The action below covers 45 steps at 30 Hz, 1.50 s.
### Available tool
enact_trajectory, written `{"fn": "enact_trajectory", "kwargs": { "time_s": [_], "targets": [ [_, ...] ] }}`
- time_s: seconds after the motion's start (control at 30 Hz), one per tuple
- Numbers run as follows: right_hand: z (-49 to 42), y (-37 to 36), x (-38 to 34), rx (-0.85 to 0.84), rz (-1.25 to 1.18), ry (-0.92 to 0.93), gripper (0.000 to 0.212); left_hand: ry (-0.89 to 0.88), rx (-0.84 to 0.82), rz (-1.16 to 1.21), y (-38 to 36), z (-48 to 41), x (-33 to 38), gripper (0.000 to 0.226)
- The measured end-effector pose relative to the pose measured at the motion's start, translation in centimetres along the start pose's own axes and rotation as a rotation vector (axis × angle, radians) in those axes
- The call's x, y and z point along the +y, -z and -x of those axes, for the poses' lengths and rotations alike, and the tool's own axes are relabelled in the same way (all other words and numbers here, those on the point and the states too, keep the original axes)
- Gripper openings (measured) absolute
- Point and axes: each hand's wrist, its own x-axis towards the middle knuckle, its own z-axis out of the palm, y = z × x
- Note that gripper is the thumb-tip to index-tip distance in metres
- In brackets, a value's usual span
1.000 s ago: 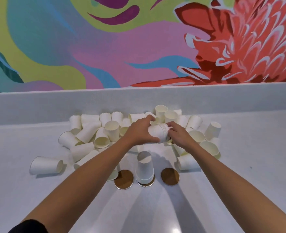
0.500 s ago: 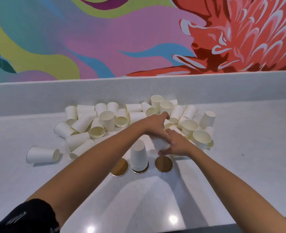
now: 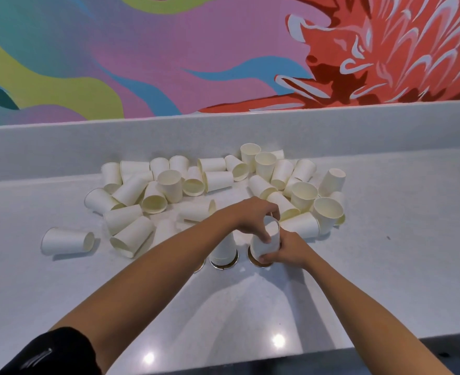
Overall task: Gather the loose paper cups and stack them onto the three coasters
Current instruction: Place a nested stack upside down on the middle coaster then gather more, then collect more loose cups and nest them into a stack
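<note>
A short stack of white paper cups [image 3: 267,239] stands upside down on the right coaster [image 3: 253,260]. My left hand [image 3: 253,216] grips it from above, and my right hand [image 3: 287,250] grips its base. Another inverted stack [image 3: 224,250] sits on the middle coaster [image 3: 232,262]. My left forearm hides most of the left coaster [image 3: 200,267]. Several loose cups [image 3: 169,185] lie heaped behind the coasters.
One cup [image 3: 67,240] lies on its side apart at the left. The white counter [image 3: 385,266] ends at a raised back ledge [image 3: 61,147] under a painted wall. Its front edge [image 3: 385,345] runs along the bottom right.
Both hands brought the small cup stack down from above the pile and set it upside down on the right coaster. The camera tilted downward.
</note>
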Motion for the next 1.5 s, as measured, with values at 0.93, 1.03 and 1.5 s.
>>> {"fn": "enact_trajectory", "kwargs": {
  "time_s": [0.93,1.03,1.5],
  "targets": [
    [-1.1,-0.3,0.5,-0.085,0.080,-0.014,0.070,0.070,-0.026,0.118,-0.8,-0.2,-1.6,0.070],
    [-1.3,1.4,0.5,-0.119,0.177,-0.041,0.059,0.095,-0.041,0.221,-0.5,-0.1,-2.0,0.069],
    [-4.4,7.8,-2.0,0.451,0.464,-0.059,0.028,0.314,0.342,-0.079,1.7,1.8,-10.3,0.051]
  ]
}}
